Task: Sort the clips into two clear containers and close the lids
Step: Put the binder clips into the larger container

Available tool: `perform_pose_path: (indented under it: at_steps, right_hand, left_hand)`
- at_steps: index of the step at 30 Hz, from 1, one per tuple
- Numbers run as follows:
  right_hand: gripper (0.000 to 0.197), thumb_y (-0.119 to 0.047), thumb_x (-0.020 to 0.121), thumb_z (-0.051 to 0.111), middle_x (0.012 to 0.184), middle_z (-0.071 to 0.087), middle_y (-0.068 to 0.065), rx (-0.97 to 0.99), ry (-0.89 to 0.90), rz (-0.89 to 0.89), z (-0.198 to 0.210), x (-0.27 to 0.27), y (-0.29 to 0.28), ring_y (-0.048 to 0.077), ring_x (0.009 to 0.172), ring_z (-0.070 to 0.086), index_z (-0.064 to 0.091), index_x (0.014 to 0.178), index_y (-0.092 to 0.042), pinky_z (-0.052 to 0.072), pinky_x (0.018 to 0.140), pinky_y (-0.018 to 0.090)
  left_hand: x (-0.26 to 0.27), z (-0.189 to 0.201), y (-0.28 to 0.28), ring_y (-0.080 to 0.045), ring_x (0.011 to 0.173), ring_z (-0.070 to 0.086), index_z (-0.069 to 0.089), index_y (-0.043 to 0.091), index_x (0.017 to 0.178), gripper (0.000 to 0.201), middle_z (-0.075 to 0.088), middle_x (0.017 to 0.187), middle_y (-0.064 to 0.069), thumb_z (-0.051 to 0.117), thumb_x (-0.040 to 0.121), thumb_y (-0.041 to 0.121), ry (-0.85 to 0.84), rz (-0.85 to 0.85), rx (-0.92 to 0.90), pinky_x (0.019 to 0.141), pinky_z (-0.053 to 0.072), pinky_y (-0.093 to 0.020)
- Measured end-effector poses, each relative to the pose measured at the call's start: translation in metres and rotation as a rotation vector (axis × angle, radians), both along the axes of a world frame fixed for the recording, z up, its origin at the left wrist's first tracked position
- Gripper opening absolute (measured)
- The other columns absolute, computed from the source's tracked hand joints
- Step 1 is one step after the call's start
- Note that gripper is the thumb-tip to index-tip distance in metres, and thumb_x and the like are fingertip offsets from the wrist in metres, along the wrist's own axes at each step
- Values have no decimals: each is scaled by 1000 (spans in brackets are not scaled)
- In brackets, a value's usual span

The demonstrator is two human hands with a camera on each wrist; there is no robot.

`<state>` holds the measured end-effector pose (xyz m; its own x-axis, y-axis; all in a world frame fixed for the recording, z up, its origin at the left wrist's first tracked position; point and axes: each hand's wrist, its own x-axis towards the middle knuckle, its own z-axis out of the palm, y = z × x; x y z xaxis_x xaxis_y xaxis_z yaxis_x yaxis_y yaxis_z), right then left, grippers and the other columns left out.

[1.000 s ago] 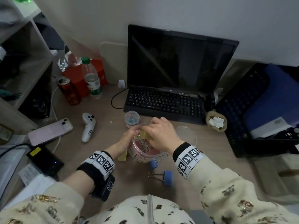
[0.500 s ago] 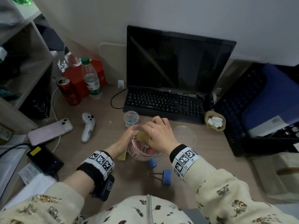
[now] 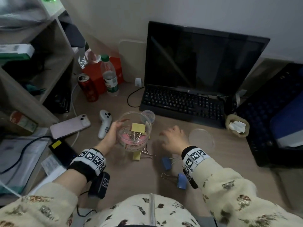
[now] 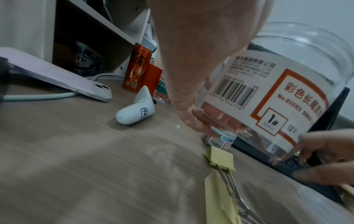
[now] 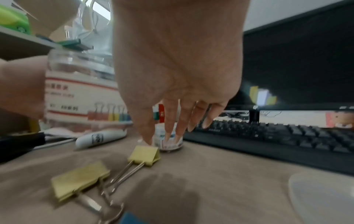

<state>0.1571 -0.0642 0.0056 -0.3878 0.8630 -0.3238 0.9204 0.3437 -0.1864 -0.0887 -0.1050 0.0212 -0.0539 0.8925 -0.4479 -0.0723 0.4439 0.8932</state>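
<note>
My left hand grips the side of a large clear jar and holds it tilted just above the desk. A yellow binder clip lies inside it on pink clips. My right hand hovers empty to the jar's right, fingers straight and pointing down over a yellow clip. A second yellow clip lies beside it. Two blue clips lie nearer me. The jar's clear lid lies to the right. A small clear container stands behind the jar.
A black keyboard and monitor stand behind. A white controller, pink phone, red can and water bottle are at the left by a shelf unit. A small basket sits at the right.
My right hand has let the yellow clip drop into the jar and moved out to the right, empty. My left hand has raised and tilted the jar.
</note>
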Motion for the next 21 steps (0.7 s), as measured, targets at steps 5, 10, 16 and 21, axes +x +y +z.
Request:
perform_pose_path:
  at_steps: [5, 10, 16, 21]
  right_hand:
    - [53, -45, 80, 67, 129, 53, 7, -238, -23, 97, -25, -28, -12, 27, 121, 42, 53, 124, -20, 37, 98, 40]
    - [36, -40, 81, 63, 119, 58, 8, -215, -130, 171, -36, -38, -16, 28, 116, 49, 61, 111, -19, 38, 92, 36]
    - [24, -33, 87, 59, 108, 65, 7, -321, -73, 101, -24, -29, -12, 28, 101, 61, 60, 106, -19, 42, 76, 30]
    - [20, -26, 92, 61, 103, 71, 4, -365, 177, -45, -11, -15, -3, 19, 90, 64, 70, 106, -16, 52, 81, 32]
  left_hand:
    - [-11, -5, 0, -25, 118, 63, 51, 18, 136, 63, 64, 132, -4, 33, 87, 52, 8, 22, -40, 98, 48, -63]
    - [-11, -8, 4, -8, 99, 70, 53, 13, 132, 49, 67, 120, 3, 36, 93, 37, -68, 51, 8, 64, 59, -28]
    - [-7, -8, 3, -20, 110, 63, 49, 15, 138, 67, 62, 128, -8, 37, 79, 45, -80, 28, -3, 59, 55, -19]
    - [1, -12, 3, -15, 100, 66, 48, 18, 138, 69, 65, 121, -1, 36, 76, 47, -60, -10, -3, 69, 52, -32]
